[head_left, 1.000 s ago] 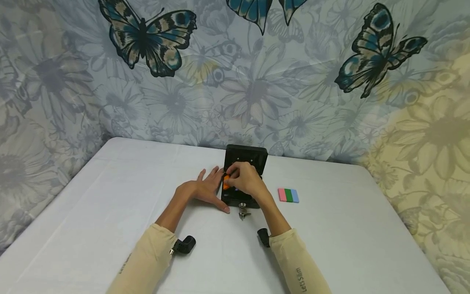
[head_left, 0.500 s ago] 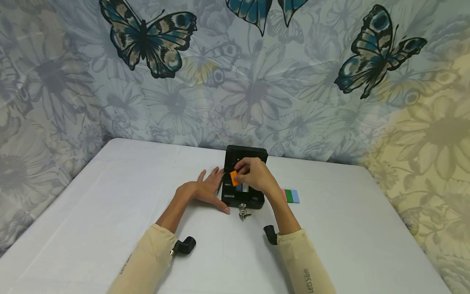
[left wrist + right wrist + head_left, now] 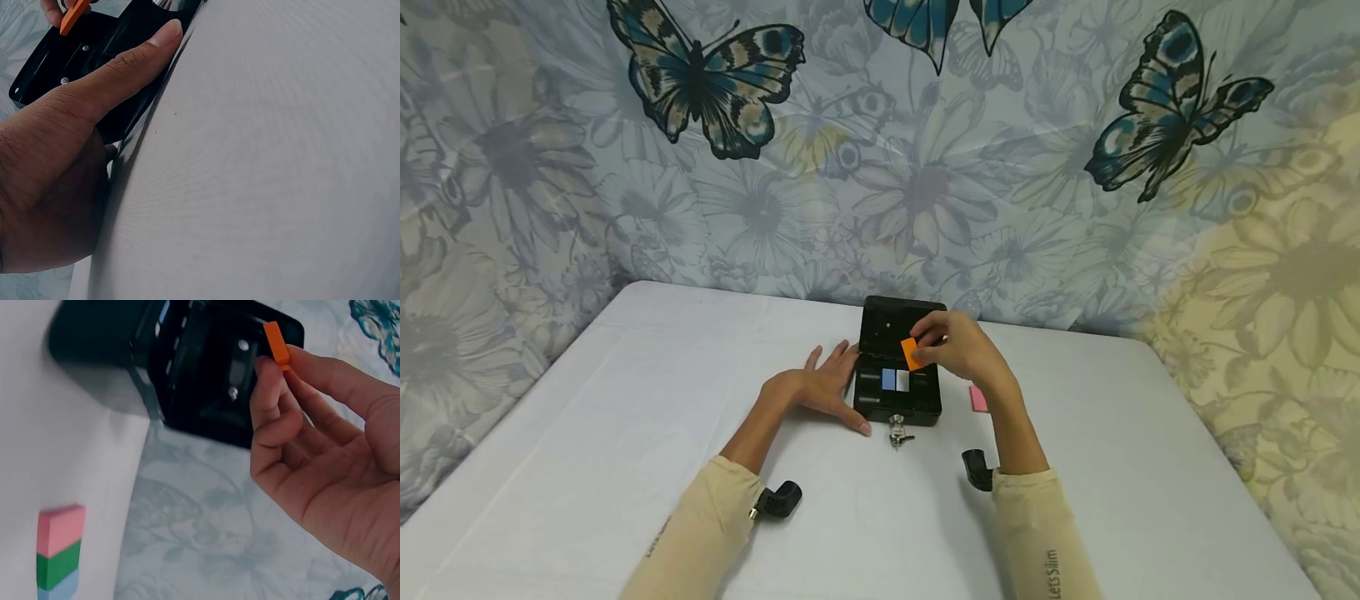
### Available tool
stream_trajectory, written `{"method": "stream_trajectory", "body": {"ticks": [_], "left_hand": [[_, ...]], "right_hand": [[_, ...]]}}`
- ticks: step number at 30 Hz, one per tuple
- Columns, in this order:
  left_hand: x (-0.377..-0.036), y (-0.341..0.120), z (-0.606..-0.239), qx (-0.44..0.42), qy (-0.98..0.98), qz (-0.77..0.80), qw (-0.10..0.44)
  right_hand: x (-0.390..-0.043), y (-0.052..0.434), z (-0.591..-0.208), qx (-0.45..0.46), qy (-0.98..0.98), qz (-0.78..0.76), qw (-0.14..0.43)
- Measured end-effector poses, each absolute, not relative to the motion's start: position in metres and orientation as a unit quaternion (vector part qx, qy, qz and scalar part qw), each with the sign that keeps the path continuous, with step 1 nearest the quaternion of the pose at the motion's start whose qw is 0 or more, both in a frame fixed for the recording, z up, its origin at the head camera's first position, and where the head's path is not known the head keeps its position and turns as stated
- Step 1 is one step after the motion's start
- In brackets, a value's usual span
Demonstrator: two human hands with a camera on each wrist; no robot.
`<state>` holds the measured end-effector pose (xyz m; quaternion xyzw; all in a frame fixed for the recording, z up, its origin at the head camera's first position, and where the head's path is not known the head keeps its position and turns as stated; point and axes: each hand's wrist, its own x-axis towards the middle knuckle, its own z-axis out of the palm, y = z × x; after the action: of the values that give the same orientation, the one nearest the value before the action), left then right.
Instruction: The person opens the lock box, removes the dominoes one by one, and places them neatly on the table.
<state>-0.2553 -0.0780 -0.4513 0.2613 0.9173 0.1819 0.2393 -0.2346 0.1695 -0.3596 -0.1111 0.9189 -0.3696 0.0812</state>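
A black cash box (image 3: 880, 411) stands on the table with its lid (image 3: 877, 332) raised. My left hand (image 3: 822, 389) lies beside the box's left side, fingers spread and straight; the left wrist view shows its thumb (image 3: 119, 78) along the box. Between thumb and fingers, my right hand (image 3: 967, 350) pinches a small orange block (image 3: 912, 355), held above the box in front of the lid. A blue block (image 3: 888, 380) and a white block (image 3: 902, 381) lie side by side inside the box.
Keys (image 3: 897, 433) hang from the lock at the box's front. Right of the box, a pink block (image 3: 60, 530), a green block (image 3: 58, 565) and a light blue block (image 3: 59, 586) sit in a row on the white table (image 3: 865, 517). A patterned cloth (image 3: 917, 183) rises behind.
My right hand has lifted the orange block from the left part of the box and carried it rightward. The blue and white blocks inside have come into sight. My left hand has stayed put.
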Motion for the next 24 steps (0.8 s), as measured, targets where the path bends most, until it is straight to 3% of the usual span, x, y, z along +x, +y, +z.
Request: {"method": "stream_trajectory", "body": {"ticks": [24], "left_hand": [[-0.259, -0.077, -0.459, 0.266, 0.916, 0.187, 0.237]], "right_hand": [[-0.232, 0.209, -0.348, -0.079, 0.919, -0.374, 0.098]]}}
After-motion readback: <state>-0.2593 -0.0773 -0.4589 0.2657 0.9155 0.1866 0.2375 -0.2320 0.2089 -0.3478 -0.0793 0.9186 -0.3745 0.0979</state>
